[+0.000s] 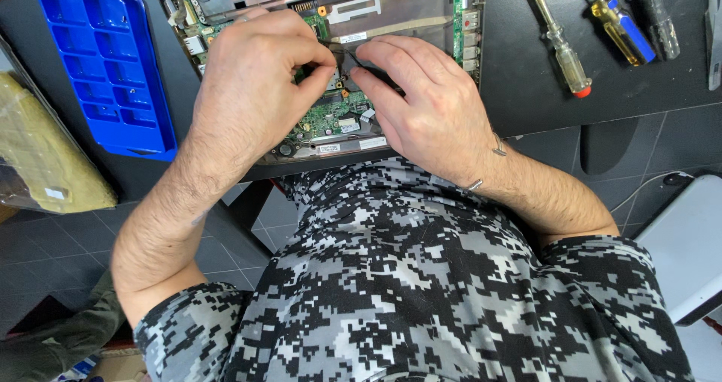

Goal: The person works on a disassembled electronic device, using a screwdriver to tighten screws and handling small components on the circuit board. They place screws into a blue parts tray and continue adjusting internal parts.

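Note:
An opened laptop base (421, 17) lies on the dark desk, its green circuit board (331, 115) exposed. Both hands rest over the board. My left hand (252, 81) has its thumb and fingers pinched together near the board's middle. My right hand (425, 100) meets it there, fingertips pressed on a small dark part (352, 60) between the two hands. Whether either hand grips that part is unclear, since the fingers hide it. A thin metal bracelet sits on my right wrist.
A blue plastic tray (109, 66) with several compartments lies at the left. Screwdrivers (560, 43) with clear and yellow handles lie at the right on the desk (541, 96). A yellowish bag (45, 153) is far left, a white box (688, 239) lower right.

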